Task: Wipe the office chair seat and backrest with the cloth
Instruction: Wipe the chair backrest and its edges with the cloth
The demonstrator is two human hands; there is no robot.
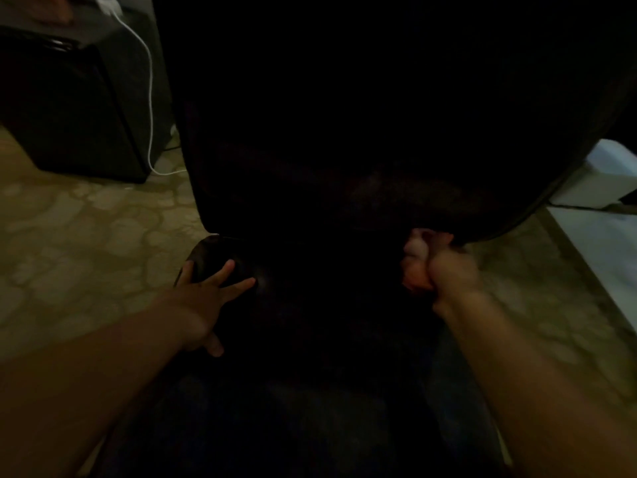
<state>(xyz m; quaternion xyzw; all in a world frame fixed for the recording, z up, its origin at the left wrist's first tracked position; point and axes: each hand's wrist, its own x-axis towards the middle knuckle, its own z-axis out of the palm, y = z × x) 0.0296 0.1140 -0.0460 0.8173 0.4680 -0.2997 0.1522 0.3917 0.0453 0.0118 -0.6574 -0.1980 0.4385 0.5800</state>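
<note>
**Cloth bunched at the chair's right edge, dim room**

The cloth [418,262], pale and pinkish, sits crumpled in the right hand [448,270], whose fingers curl tightly round it. It is pressed where the lower edge of the backrest [344,115] meets the right side of the seat [327,322]. Both chair parts are black and nearly lost in the gloom, so their seams cannot be made out.

The left hand [206,294] lies flat with fingers spread and straight on the left rear corner of the seat, fingertips touching a glossy dark rounded part [210,251] at the edge.

Bare floor [86,236] with a mottled stone pattern lies open on both sides of the chair. To the left stands a dark box-like unit [69,108], with a white cable [150,98] hanging down beside it and trailing onto the floor behind the backrest. At right, a pale piece of furniture [610,188] stands near the backrest's edge.
</note>
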